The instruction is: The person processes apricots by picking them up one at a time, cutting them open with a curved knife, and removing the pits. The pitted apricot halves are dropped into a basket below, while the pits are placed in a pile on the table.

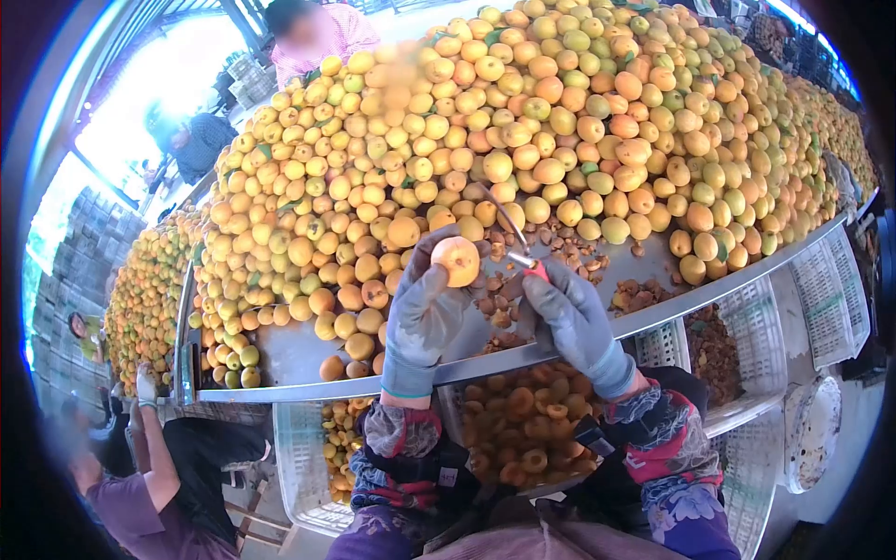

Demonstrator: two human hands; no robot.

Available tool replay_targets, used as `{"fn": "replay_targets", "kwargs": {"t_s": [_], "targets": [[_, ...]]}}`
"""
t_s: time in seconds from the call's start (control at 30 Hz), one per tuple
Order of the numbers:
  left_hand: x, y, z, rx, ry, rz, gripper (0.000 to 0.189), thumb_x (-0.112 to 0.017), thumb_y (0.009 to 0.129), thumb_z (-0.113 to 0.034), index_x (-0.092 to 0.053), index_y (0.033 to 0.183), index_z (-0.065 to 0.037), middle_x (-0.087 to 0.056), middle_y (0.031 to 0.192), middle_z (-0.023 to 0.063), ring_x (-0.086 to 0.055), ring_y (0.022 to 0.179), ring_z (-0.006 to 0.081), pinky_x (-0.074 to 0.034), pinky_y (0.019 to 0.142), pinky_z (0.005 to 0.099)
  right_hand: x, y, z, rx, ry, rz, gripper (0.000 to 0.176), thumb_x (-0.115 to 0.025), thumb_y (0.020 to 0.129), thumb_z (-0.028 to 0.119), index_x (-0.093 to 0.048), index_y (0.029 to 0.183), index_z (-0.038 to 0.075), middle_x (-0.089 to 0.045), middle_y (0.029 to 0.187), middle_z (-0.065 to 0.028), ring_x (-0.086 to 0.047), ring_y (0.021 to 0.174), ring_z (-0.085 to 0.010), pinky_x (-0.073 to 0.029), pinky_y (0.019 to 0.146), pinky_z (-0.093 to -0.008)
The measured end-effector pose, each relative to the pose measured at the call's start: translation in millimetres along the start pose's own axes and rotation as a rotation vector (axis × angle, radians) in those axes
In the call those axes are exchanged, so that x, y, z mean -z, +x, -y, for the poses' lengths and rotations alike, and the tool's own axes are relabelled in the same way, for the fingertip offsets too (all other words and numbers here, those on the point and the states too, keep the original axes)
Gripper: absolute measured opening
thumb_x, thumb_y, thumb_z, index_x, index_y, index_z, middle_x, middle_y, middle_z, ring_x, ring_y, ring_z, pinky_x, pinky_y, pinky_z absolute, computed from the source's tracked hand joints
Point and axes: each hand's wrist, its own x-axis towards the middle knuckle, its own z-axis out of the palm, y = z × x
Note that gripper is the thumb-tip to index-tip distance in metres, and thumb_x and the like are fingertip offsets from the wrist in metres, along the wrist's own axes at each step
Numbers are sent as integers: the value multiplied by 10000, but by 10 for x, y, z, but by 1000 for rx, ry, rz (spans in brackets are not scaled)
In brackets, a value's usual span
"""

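Note:
Above the table's front edge, my gloved left hand [425, 317] is closed around an apricot [457, 261], with a pale round face of the fruit turned up. My gloved right hand [577, 322] grips a curved pitting knife [507, 217] by its red handle; the thin hooked blade points up and to the left, apart from the apricot. Behind both hands rises a large heap of whole apricots [523, 121]. Brown apricot stones and scraps [571, 250] lie on the metal tabletop [299, 350] around the knife.
Below the edge, a crate of pitted apricots [527, 420] stands in front of me. A white crate [303, 467] is at its left; another crate [756, 341] with brown scraps is at its right. People sit at the left [168, 485] and stand behind the heap [327, 37].

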Motion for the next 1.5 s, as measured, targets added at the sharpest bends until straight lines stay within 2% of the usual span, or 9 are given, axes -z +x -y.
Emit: {"fn": "replay_targets", "kwargs": {"t_s": [0.63,0.7,0.93,1.03,1.1,1.2,1.33,1.4,1.5], "targets": [[-206,-73,127,-3,282,111,632,-696,787,-241,-384,1280,3,-534,1117,91,-539,1020,188,-474,803,313,-107,-13,-143,79,-54,88,332,-477,970,338,-561,943,18,-469,584,22,-453,508,-54,-360,468,-221],[-257,-104,135,32,232,45,636,-695,790,-263,-390,1280,4,-529,1113,84,-524,1029,181,-452,854,310,-110,-18,-182,98,-147,72,355,-439,977,367,-549,1065,40,-532,715,20,-443,512,-31,-348,453,-191],[-198,-93,202,-8,328,22,586,-683,799,-227,-413,1258,16,-526,1101,78,-509,1036,171,-394,941,301,-86,19,-326,82,-176,70,344,-440,983,335,-538,1134,42,-499,686,71,-411,538,-13,-335,481,-171],[-134,-70,226,-14,303,29,540,-664,811,-170,-415,1249,23,-522,1103,79,-508,1039,171,-397,942,301,-94,62,-354,11,-114,22,373,-523,938,375,-546,946,3,-496,577,-19,-512,502,-125,-393,467,-284],[-90,-38,247,-65,561,1,485,-636,830,-124,-419,1239,21,-518,1123,85,-505,1057,174,-398,941,297,-54,134,-445,383,-633,-174,361,-531,927,379,-547,939,19,-556,609,-105,-575,514,-247,-414,469,-337],[-197,-53,281,-93,583,-138,462,-608,845,-86,-424,1256,16,-516,1154,88,-511,1076,188,-402,943,303,15,137,-359,392,-1185,-314,332,-534,925,363,-544,942,32,-586,671,-171,-591,575,-340,-428,478,-373],[-86,-27,191,-122,362,-65,500,-619,844,-101,-421,1290,7,-525,1178,97,-521,1083,203,-406,952,324,156,204,-244,266,-857,-371,329,-521,942,341,-548,1010,20,-581,652,-87,-587,537,-227,-425,473,-316],[-96,-49,136,-12,149,19,541,-633,841,-117,-406,1314,16,-545,1177,110,-536,1075,218,-405,976,346,65,70,-93,95,-113,-51,366,-502,945,387,-549,853,35,-495,549,14,-462,443,-76,-331,422,-235],[-107,-50,111,-77,200,-1,562,-647,836,-134,-398,1313,32,-560,1172,124,-535,1098,224,-398,994,354,37,-11,-104,62,-145,69,324,-498,958,347,-569,969,31,-489,630,49,-414,517,-32,-328,464,-203]]}}
